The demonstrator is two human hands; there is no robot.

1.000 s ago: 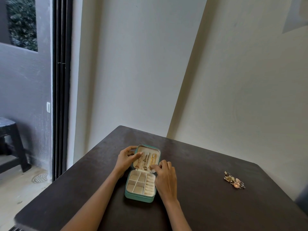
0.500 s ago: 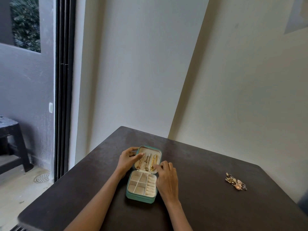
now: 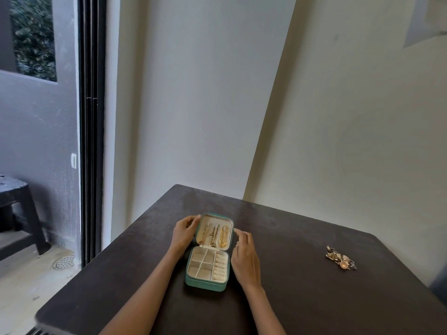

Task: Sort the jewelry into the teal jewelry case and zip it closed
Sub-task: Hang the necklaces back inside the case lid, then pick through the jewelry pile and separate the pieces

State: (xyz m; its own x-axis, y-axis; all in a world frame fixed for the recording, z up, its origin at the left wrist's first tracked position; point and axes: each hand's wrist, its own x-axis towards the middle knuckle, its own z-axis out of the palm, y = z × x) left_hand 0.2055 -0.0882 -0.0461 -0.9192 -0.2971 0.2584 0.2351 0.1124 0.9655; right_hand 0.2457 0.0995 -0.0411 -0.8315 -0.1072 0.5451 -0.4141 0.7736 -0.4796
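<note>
The teal jewelry case (image 3: pixel 205 285) lies open in the middle of the dark table (image 3: pixel 297 301). Its lid stands raised, with three gold chains (image 3: pixel 214 235) hanging inside. The cream compartments (image 3: pixel 208 264) of the base hold nothing. My left hand (image 3: pixel 182 234) grips the lid's left edge with curled fingers. Just off the case's right side my right hand (image 3: pixel 244 257) hovers with fingers loosely bent and nothing in it. A small pile of loose jewelry (image 3: pixel 339 258) lies far to the right on the table.
Cream walls meet in a corner right behind the table. To the left is a dark sliding-door frame (image 3: pixel 92 131), and beyond it a balcony floor with a drain (image 3: pixel 64 262) and a dark stool (image 3: pixel 17 213).
My right hand has come off the inside of the lid and moved out to the case's right side. My left hand's thumb left the lid's inner face and now grips the edge.
</note>
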